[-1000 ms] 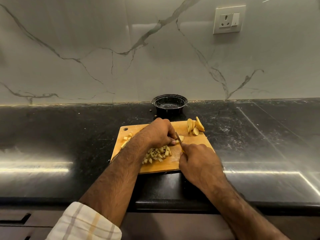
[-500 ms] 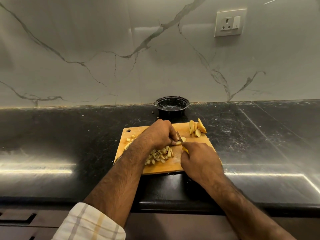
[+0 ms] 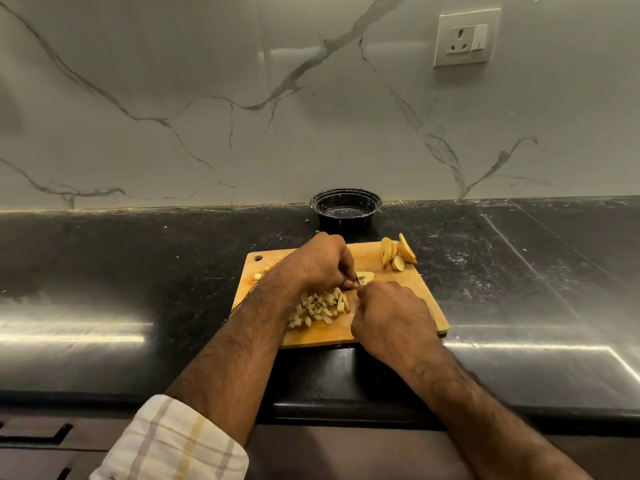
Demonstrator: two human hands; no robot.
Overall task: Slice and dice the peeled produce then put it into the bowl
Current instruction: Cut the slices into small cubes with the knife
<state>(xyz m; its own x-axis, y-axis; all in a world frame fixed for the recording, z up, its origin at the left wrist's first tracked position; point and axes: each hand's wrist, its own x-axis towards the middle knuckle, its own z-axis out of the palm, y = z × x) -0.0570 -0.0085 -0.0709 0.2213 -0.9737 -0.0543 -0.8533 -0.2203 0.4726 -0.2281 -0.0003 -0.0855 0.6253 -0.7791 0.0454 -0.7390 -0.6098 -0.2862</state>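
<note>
Head view: left hand [image 3: 320,263] sat curled over the cutting board [image 3: 424,299], fingertips pinning a pale produce slice [image 3: 366,277]. Right hand [image 3: 391,317] was fisted round a knife [image 3: 357,276]; only a short bit of blade showed between the hands, at the slice. Diced pieces [image 3: 320,308] were piled on the board under the left wrist. Uncut slices [image 3: 398,252] leaned at the board's far right corner. Black bowl [image 3: 345,209] stood just behind the board, against the wall.

Slices [image 3: 397,252] crowd the board's [image 3: 426,299] far right corner — counter [image 3: 138,258] either side lies bare.
</note>
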